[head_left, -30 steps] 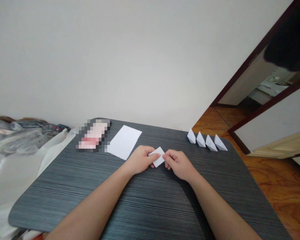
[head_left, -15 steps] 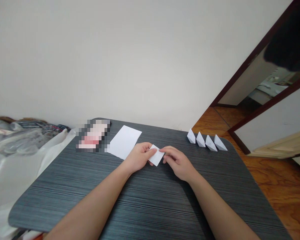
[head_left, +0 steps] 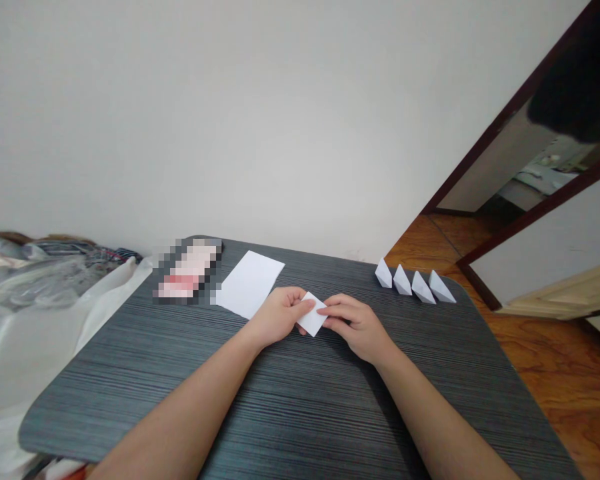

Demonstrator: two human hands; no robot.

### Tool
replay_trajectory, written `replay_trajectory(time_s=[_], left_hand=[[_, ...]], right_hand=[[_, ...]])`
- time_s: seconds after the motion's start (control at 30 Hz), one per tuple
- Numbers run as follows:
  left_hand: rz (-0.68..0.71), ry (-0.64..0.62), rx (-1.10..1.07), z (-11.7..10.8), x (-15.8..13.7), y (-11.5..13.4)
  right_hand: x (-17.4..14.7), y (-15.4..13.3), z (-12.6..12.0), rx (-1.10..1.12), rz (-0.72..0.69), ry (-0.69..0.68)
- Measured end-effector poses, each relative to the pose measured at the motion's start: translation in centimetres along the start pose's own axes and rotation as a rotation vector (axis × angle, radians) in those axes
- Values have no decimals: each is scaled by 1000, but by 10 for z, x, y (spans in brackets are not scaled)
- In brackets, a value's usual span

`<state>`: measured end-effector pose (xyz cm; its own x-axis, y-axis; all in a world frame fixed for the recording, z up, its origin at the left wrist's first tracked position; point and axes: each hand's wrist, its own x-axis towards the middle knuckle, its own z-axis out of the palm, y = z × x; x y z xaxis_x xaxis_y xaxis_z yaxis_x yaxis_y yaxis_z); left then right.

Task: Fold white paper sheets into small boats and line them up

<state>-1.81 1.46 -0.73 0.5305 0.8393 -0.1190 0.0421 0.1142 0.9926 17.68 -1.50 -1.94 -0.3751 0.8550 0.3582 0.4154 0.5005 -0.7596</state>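
A small white folded paper [head_left: 313,323], diamond-shaped from above, is held over the middle of the table. My left hand [head_left: 281,313] pinches its left side, thumb on top and fingers curled beneath. At its right corner my right hand [head_left: 357,325] grips the paper, with the index fingertip lying on the upper face and the thumb close to the edge. Beyond my left hand a larger white paper sheet [head_left: 253,280] lies flat, its near end partly hidden by that hand. Several folded white paper shapes [head_left: 403,281] stand in a row at the far right.
The dark wood-grain table [head_left: 290,413] meets a pale wall [head_left: 280,133] at its back edge. A pixelated rectangular item [head_left: 187,270] lies at the far left. Clear plastic bags [head_left: 65,280] are heaped beside the table, and a wooden floor [head_left: 555,373] shows at right.
My right index finger has moved inward from the paper's right corner onto its upper face, and the right fingers have straightened slightly. The left hand keeps its hold.
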Motion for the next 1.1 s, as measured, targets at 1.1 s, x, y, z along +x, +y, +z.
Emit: replay_trajectory(time_s=[1.1], left_hand=[[32, -93, 157, 3, -1, -1]], right_hand=[[-1, -1, 11, 111, 265, 99]])
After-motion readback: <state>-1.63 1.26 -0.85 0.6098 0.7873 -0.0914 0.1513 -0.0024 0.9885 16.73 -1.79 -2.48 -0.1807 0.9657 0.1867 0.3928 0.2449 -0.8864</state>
